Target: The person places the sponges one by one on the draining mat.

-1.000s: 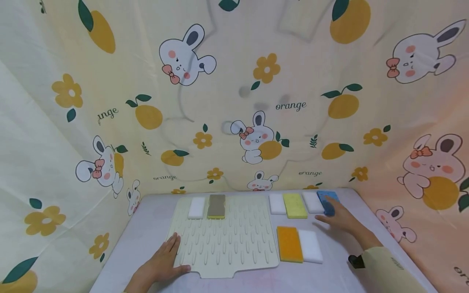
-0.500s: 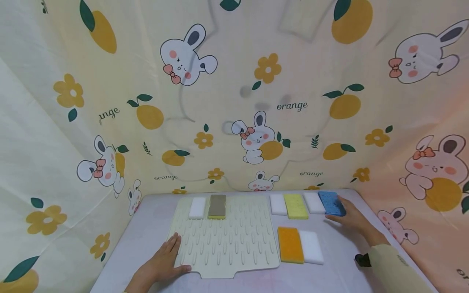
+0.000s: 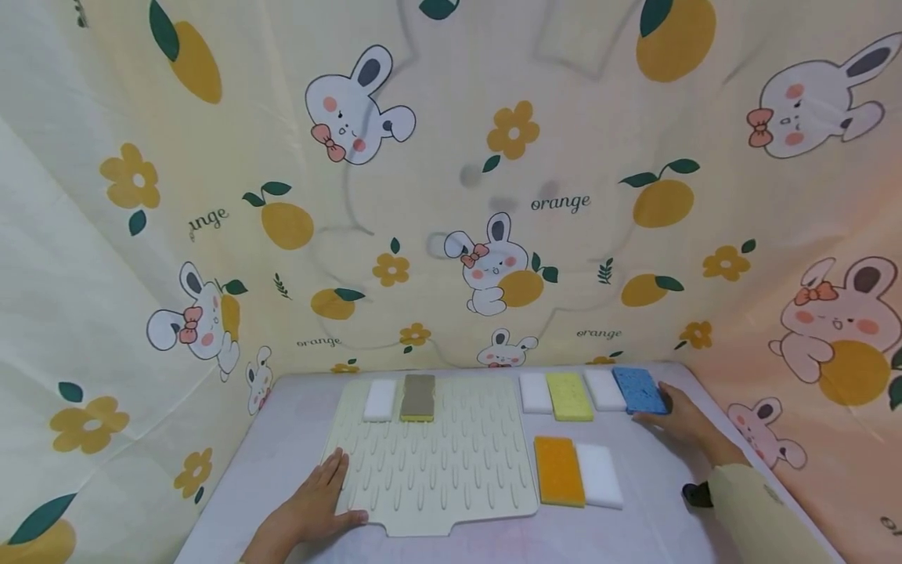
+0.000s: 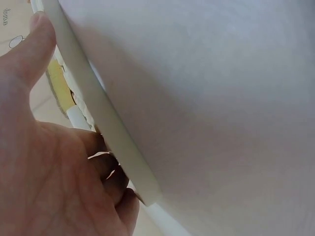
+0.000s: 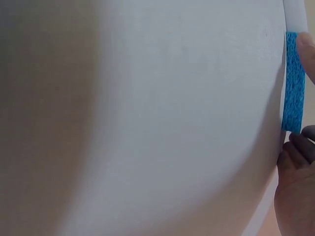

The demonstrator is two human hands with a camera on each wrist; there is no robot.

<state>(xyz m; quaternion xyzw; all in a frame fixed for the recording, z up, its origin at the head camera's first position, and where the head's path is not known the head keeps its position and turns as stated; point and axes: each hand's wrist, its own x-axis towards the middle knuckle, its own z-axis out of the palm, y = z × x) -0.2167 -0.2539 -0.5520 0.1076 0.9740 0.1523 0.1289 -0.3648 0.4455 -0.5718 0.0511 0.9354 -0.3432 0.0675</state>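
Observation:
My left hand (image 3: 310,501) rests at the lower left edge of a cream ridged mat (image 3: 465,505), its fingertips and thumb on the rim. On the mat lie a white sponge block (image 3: 380,401) and a yellow sponge with a grey-brown top (image 3: 419,398). At the far right, my right hand (image 3: 687,423) holds the near end of a blue sponge (image 3: 637,389). In the right wrist view, the thumb overlaps one end of the blue sponge (image 5: 294,83) and curled fingers meet the other. The left wrist view shows the mat's edge (image 4: 108,113) beside the fingers.
Right of the mat, a white block (image 3: 535,393), a yellow-green sponge (image 3: 569,396) and another white block (image 3: 604,390) form the back row. Nearer are an orange sponge (image 3: 559,471) and a white block (image 3: 599,476). Patterned curtains (image 3: 423,196) enclose the table.
My right hand has slid right, from over the blue sponge to its right and near edges, leaving more of its top exposed. The left hand and the mat stay still.

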